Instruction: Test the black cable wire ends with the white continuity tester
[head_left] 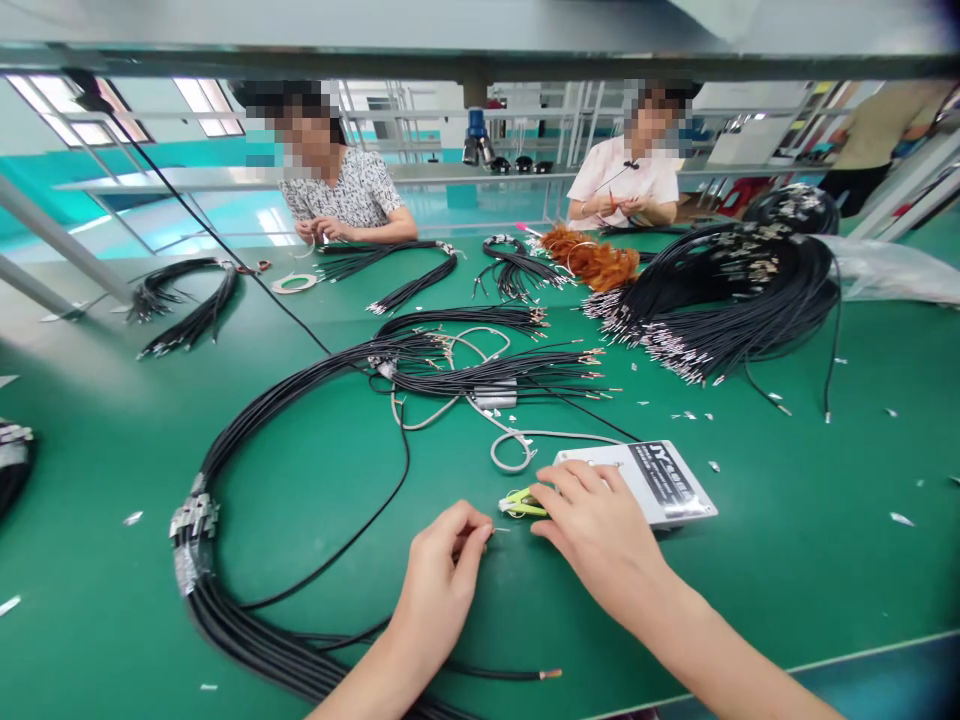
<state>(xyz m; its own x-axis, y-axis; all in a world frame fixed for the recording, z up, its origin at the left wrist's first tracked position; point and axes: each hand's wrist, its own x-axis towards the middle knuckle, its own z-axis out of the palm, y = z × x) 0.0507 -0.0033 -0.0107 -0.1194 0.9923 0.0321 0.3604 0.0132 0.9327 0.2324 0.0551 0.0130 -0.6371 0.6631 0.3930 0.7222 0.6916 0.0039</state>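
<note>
Green bench (300,540) below, your left hand (444,570) is pinching a thin wire (502,530), right hand (604,525) at the yellow-green tool (523,503), can't tell if gripped tbh.

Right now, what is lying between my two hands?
In the head view, a thin pale wire end juts from the left hand toward the right hand, over green tabletop. Slightly farther back, part of a yellow-green tool also shows.
</note>
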